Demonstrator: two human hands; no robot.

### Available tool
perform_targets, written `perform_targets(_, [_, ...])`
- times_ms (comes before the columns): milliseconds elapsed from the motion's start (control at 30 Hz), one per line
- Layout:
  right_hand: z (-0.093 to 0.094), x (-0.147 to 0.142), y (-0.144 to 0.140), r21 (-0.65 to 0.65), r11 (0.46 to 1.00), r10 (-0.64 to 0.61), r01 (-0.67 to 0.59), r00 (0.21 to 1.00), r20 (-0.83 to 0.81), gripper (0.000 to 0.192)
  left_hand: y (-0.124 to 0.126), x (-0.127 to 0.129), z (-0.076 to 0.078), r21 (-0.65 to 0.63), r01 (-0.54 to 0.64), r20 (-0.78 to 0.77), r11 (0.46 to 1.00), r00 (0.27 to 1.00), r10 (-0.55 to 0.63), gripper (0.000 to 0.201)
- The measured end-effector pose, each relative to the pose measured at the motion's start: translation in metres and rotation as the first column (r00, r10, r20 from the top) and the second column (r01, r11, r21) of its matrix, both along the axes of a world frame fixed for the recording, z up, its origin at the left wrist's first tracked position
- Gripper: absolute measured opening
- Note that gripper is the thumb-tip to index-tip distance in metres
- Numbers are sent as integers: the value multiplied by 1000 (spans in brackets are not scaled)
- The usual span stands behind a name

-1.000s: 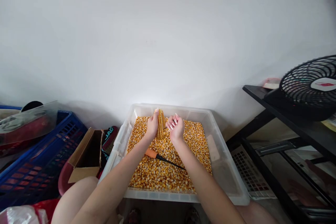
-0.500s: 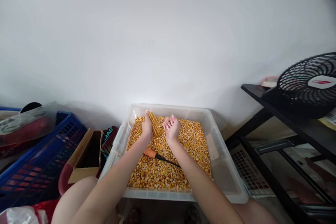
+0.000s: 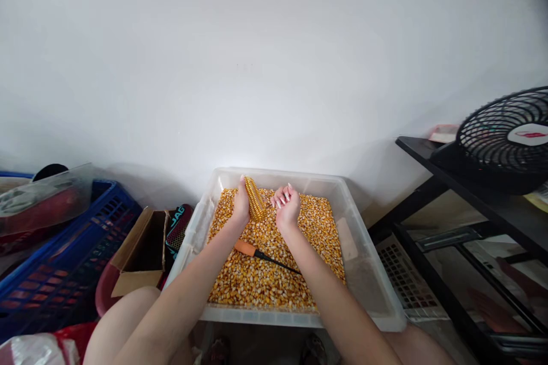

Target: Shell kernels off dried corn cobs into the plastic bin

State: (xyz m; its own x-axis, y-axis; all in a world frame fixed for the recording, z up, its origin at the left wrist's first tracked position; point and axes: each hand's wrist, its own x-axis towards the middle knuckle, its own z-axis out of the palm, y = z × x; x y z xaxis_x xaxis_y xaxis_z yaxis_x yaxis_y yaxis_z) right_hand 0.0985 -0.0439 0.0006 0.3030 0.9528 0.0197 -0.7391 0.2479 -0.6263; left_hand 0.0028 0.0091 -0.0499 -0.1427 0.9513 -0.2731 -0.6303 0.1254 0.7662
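A big clear plastic tub (image 3: 363, 274) sits in the middle by the white wall, full of loose yellow corn bits (image 3: 274, 274), with a blue crate (image 3: 64, 262) and a cardboard box (image 3: 137, 256) on the left and a black fan (image 3: 505, 140) on a black shelf (image 3: 471, 205) on the right. At the far end of the tub, the left hand (image 3: 240, 208) is wrapped around a corn cob (image 3: 256, 199) and holds it up, tilted. The right hand (image 3: 286, 208) is just beside the cob with its fingers curled in and nothing seen in it, and an orange-handled tool (image 3: 257, 252) lies on the corn between the two arms.
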Motion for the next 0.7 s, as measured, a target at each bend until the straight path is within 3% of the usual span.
perform_targets(267, [8, 0, -5, 9, 1000, 10, -10, 1000, 25, 37, -8, 4, 8, 17, 156, 184, 988, 970, -157, 49])
perform_targets(700, [9, -1, -9, 47, 999, 6, -8, 999, 47, 34, -10, 3, 8, -82, 157, 258, 984, 957, -131, 52])
